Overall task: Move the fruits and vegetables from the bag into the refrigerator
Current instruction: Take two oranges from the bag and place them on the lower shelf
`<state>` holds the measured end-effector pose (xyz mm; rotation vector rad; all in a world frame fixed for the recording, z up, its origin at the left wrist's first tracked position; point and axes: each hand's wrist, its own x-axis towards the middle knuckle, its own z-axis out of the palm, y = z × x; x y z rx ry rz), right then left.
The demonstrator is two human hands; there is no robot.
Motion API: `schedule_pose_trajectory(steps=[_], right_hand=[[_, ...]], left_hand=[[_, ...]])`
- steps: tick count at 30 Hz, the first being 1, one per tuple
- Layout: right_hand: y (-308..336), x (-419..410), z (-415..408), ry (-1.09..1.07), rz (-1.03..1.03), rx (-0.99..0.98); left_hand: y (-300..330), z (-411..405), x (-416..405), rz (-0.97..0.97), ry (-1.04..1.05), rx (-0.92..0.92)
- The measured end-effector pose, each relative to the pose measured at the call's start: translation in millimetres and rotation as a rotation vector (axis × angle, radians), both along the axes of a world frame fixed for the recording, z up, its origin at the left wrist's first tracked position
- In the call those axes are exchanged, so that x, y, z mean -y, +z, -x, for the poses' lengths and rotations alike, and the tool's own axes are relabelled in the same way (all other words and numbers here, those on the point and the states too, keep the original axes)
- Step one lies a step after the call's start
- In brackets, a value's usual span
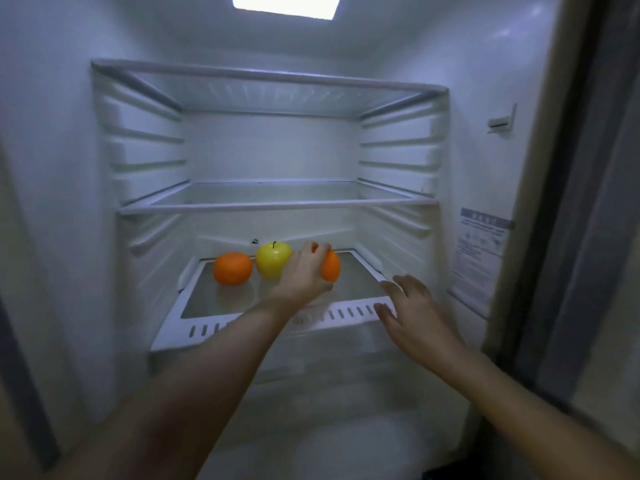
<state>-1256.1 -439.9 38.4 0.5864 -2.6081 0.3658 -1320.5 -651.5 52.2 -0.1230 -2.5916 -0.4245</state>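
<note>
Probably a home kitchen: open refrigerator, lit interior, glass shelves.

1. Left arm comes in from the bottom left, bare forearm stretched way forward and angled up to the right.
2. Left hand is back-side up, fingers curled down and wrapped around an orange, thumb side tucked out of sight.
3. Right arm enters from the bottom right, also bare, not reaching as far.
4. Right hand is palm down, fingers spread and loose, holding nothing.
</note>
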Motion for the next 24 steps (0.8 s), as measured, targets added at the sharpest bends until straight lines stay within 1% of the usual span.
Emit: schedule_pose_trajectory(steps=[5,9,12,18,20,24], right_hand=[[-2.9,-2.2,10.0,-0.001,-0.021,0.020],[-8.8,-3.0,8.4,0.020,-0.035,0.032],[-12.7,-3.6,2.5,0.023,-0.051,0.082],[-8.0,-5.0,-18.3,0.029,-0.051,0.085],[-6.1,-7.3,-31.7,0.059,-0.037,0.079],[-4.5,-18.1,-71.0,0.124,-0.045,0.113]], left_hand=[[3.6,35.4,1.6,0.063,0.045,0.063],[0.8,43.1,-0.7,0.151,0.076,0.023],[-2.7,38.2,-3.5,0.228,0.103,-0.019],[2.9,0.9,-10.9,0.309,0.132,-0.052],[2.9,-22.5,-16.6,0.314,0.150,-0.095],[-6.4,-88.5,-38.6,0.275,0.172,-0.081]])
